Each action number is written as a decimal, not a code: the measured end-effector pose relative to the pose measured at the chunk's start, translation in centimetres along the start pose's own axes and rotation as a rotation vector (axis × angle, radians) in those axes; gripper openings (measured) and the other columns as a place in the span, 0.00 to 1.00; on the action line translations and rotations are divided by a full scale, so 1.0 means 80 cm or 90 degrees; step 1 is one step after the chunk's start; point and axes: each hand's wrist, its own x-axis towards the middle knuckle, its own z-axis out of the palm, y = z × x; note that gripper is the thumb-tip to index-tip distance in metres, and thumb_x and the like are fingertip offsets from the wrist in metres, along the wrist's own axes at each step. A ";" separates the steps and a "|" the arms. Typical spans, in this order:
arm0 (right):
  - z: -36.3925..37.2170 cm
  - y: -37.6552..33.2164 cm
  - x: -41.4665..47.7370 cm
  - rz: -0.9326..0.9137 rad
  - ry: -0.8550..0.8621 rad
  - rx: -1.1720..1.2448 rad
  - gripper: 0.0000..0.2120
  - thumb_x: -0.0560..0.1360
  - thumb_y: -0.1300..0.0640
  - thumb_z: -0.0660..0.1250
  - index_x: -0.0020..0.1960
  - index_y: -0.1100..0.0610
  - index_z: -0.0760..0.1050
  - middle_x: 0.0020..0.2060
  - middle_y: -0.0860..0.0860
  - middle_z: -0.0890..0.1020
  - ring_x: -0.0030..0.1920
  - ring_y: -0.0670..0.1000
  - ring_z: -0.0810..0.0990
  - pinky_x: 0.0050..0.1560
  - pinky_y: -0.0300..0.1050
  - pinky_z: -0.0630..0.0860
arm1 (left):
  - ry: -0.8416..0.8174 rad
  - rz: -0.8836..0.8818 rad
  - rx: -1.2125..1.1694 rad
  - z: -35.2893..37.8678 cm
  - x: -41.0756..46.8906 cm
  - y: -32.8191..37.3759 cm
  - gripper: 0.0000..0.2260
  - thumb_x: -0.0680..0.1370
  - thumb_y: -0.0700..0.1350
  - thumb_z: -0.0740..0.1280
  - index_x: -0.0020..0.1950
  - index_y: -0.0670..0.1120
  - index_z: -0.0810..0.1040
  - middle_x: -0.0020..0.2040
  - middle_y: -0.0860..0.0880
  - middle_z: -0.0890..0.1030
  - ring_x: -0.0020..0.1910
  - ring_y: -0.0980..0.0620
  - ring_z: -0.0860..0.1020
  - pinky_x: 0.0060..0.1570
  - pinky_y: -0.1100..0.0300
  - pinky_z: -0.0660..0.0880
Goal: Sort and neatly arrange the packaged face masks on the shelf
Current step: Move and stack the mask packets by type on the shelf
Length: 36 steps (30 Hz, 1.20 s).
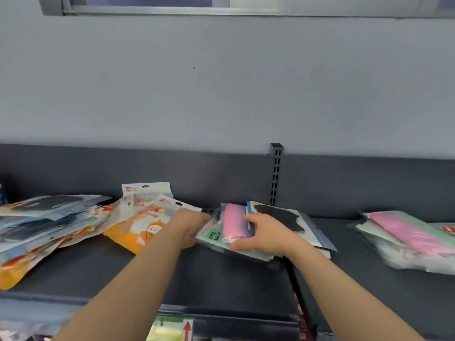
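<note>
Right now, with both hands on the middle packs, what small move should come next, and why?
Probably nudge the pink pack square: the left hand touches its left edge, the right hand grips it, and it lies askew over the black-mask pack beneath.

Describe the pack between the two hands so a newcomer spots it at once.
Find the slotted metal upright behind the dark shelf. Left of its foot, between the left hand and right hand, lies a clear pack of pink masks. Its mint-green FACE MASK label separates it from the black-mask pack beside it and the orange cartoon packs further left.
</note>
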 end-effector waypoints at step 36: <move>0.031 -0.055 0.014 -0.018 0.003 -0.015 0.30 0.73 0.44 0.64 0.71 0.55 0.64 0.66 0.53 0.71 0.64 0.55 0.71 0.64 0.50 0.69 | -0.036 0.090 -0.221 -0.040 0.031 0.000 0.07 0.82 0.45 0.64 0.55 0.42 0.77 0.47 0.41 0.85 0.44 0.43 0.83 0.34 0.53 0.80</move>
